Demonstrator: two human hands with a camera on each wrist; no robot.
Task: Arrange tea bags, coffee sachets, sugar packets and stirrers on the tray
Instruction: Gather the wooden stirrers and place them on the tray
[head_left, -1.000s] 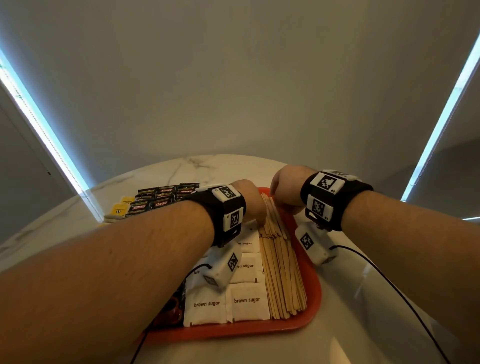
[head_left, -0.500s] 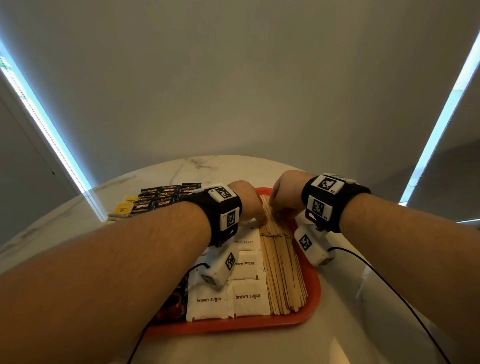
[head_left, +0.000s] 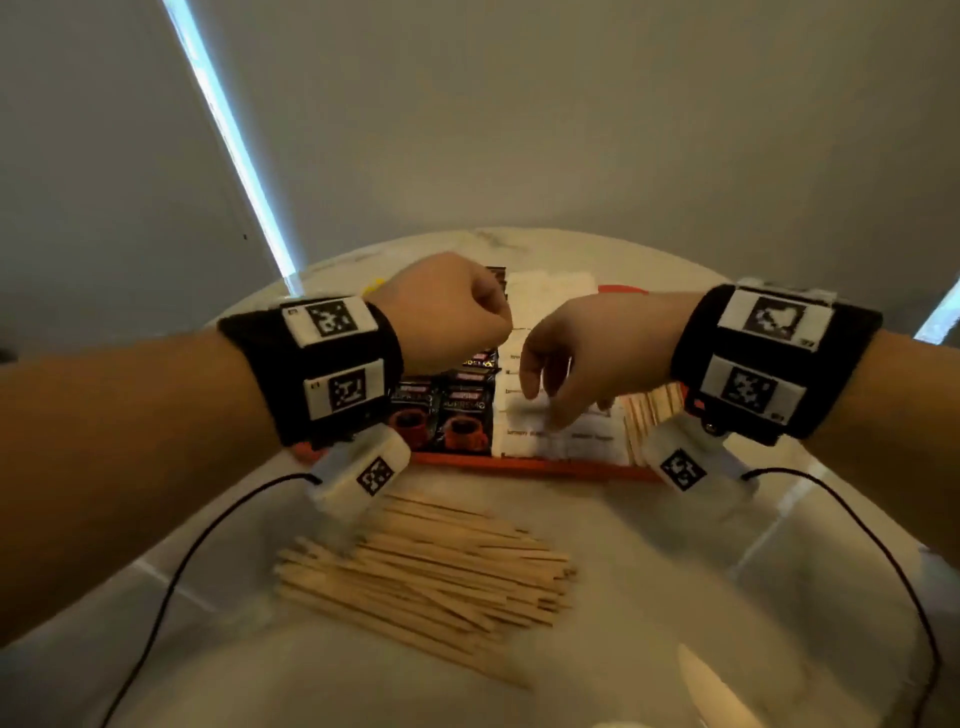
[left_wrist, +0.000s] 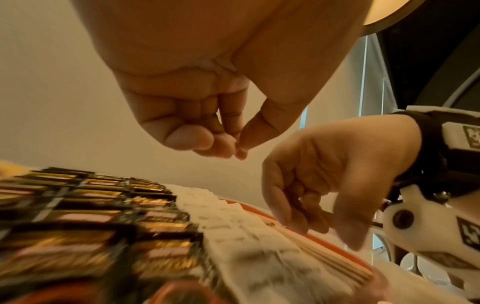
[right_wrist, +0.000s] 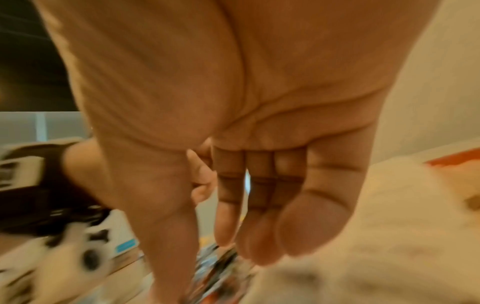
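Pale wooden stirrers (head_left: 421, 577) heaped on counter (head_left: 649, 597), long axes running left-right; left hand (head_left: 441, 312) curled, pinching nothing; right hand (head_left: 576, 364) relaxed, fingers spread above sugar packets (head_left: 540, 436)

A round white marble-look table (head_left: 519, 241) with faint grey veins spreads under both hands and curves away beyond them. Behind it stands a plain grey wall (head_left: 519, 114). A bright bluish light strip (head_left: 228, 140) slants down beyond the left hand; another strip (head_left: 943, 317), perhaps its twin, shows past the right wrist.
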